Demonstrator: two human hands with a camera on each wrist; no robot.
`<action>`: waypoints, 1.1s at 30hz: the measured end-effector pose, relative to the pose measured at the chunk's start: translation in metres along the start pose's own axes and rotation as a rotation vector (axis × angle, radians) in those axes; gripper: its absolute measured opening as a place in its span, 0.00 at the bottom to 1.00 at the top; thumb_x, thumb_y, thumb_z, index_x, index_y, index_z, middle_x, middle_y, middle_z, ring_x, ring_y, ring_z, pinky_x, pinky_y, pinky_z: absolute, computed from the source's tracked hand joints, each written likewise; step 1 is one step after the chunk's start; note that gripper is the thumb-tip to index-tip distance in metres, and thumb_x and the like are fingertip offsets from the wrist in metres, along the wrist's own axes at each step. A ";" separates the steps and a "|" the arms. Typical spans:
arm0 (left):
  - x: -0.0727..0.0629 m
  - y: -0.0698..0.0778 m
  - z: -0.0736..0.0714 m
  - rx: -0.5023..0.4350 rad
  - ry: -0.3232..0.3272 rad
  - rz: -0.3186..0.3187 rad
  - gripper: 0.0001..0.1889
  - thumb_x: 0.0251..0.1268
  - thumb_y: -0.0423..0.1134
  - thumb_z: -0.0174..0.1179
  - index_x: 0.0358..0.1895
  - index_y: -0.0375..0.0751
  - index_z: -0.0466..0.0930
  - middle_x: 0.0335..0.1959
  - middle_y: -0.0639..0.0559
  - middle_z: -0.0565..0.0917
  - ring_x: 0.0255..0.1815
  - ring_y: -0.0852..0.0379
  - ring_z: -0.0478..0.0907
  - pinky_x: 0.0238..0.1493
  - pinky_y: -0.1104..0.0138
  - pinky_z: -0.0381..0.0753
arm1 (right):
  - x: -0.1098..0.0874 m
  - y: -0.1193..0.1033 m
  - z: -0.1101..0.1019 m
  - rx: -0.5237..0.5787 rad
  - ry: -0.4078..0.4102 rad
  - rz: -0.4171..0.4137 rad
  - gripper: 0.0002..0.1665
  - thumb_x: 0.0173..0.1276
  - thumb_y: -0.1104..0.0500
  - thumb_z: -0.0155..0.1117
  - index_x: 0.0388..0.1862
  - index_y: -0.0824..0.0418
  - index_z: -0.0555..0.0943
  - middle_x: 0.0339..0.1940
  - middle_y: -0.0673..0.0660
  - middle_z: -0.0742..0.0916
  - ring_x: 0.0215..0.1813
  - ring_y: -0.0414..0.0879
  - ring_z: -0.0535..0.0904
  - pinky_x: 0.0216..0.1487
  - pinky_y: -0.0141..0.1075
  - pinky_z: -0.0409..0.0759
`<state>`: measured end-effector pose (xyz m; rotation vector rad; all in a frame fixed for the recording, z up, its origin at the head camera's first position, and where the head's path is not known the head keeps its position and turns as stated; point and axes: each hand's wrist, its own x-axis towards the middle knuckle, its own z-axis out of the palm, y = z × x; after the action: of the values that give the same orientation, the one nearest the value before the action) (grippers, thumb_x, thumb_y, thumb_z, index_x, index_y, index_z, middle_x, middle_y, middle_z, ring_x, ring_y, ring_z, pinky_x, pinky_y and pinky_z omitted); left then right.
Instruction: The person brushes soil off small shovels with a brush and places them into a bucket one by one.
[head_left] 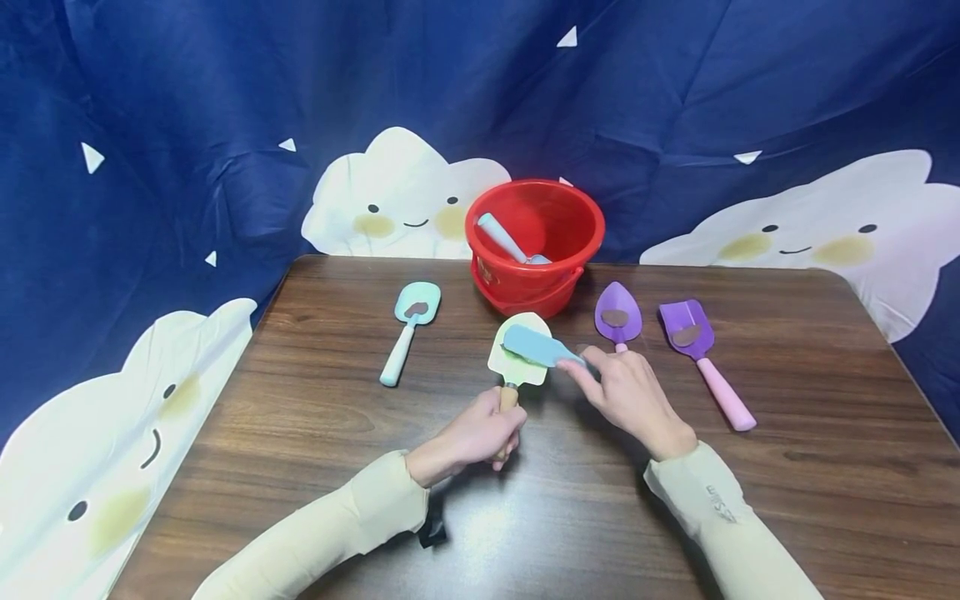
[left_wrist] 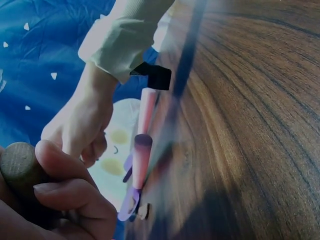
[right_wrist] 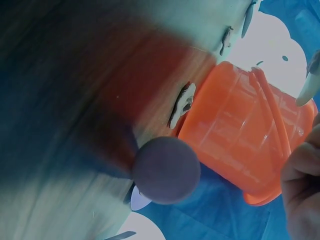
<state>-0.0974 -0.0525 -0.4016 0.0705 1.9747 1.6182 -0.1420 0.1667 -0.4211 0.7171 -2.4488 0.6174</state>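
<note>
My left hand (head_left: 480,429) grips the wooden handle (head_left: 508,397) of a toy shovel whose pale green and white blade (head_left: 525,321) points away from me. In the left wrist view, that handle's round end (left_wrist: 22,162) sits inside the curled fingers. With thumb and fingers my right hand (head_left: 632,400) pinches a light blue, flat-bladed toy tool (head_left: 534,346). Its blade lies across the pale shovel's blade and overlaps it in the head view. The right wrist view shows only part of the right hand (right_wrist: 305,180), at the edge.
Behind the hands stands a red bucket (head_left: 528,287) with a light blue handle (head_left: 501,237) sticking up inside. A mint shovel (head_left: 403,348) lies left; two purple shovels, one heart-shaped (head_left: 617,296), one square (head_left: 693,317), lie right. Brown pieces (head_left: 615,317) show on their blades.
</note>
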 end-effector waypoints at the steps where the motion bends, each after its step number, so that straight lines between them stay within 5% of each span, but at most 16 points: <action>1: 0.000 0.000 0.000 -0.001 0.000 -0.001 0.03 0.61 0.33 0.44 0.35 0.37 0.64 0.10 0.53 0.69 0.05 0.62 0.64 0.09 0.72 0.68 | 0.000 0.000 0.001 0.002 0.004 0.003 0.20 0.58 0.54 0.71 0.18 0.55 0.68 0.11 0.45 0.61 0.16 0.43 0.56 0.19 0.32 0.57; 6: 0.000 0.000 0.000 0.000 0.004 -0.009 0.03 0.61 0.33 0.44 0.35 0.37 0.64 0.11 0.53 0.69 0.06 0.61 0.64 0.09 0.72 0.69 | 0.001 0.003 0.002 0.002 0.015 0.015 0.19 0.60 0.52 0.70 0.19 0.56 0.71 0.11 0.46 0.65 0.17 0.45 0.60 0.19 0.35 0.61; 14: -0.001 -0.001 0.002 0.014 -0.058 -0.021 0.04 0.63 0.34 0.45 0.38 0.36 0.64 0.10 0.52 0.69 0.05 0.59 0.66 0.09 0.70 0.72 | 0.002 0.011 -0.003 0.025 0.007 0.176 0.15 0.60 0.53 0.70 0.20 0.56 0.76 0.10 0.45 0.67 0.17 0.44 0.63 0.19 0.33 0.61; 24: -0.004 0.002 0.002 0.006 -0.047 -0.020 0.03 0.62 0.33 0.45 0.37 0.37 0.63 0.11 0.51 0.69 0.05 0.59 0.66 0.08 0.70 0.71 | 0.009 0.006 -0.011 0.108 0.052 0.220 0.12 0.59 0.57 0.71 0.21 0.58 0.77 0.10 0.47 0.69 0.17 0.42 0.62 0.18 0.32 0.61; 27: -0.003 0.001 0.002 -0.002 -0.043 -0.022 0.04 0.62 0.33 0.45 0.37 0.37 0.63 0.10 0.52 0.69 0.05 0.59 0.66 0.08 0.70 0.71 | 0.010 0.002 -0.017 0.162 0.002 0.216 0.10 0.60 0.55 0.71 0.23 0.55 0.79 0.11 0.45 0.71 0.18 0.39 0.63 0.19 0.30 0.62; 33: 0.001 -0.002 -0.001 -0.020 -0.030 -0.016 0.05 0.62 0.33 0.43 0.38 0.35 0.63 0.09 0.52 0.69 0.04 0.60 0.68 0.07 0.70 0.67 | 0.010 -0.005 -0.025 0.180 -0.216 0.067 0.09 0.61 0.51 0.70 0.24 0.48 0.79 0.13 0.39 0.68 0.20 0.35 0.61 0.26 0.28 0.62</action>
<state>-0.0979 -0.0536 -0.4031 0.0701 1.9316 1.6171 -0.1376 0.1730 -0.3952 0.8119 -2.6483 0.8332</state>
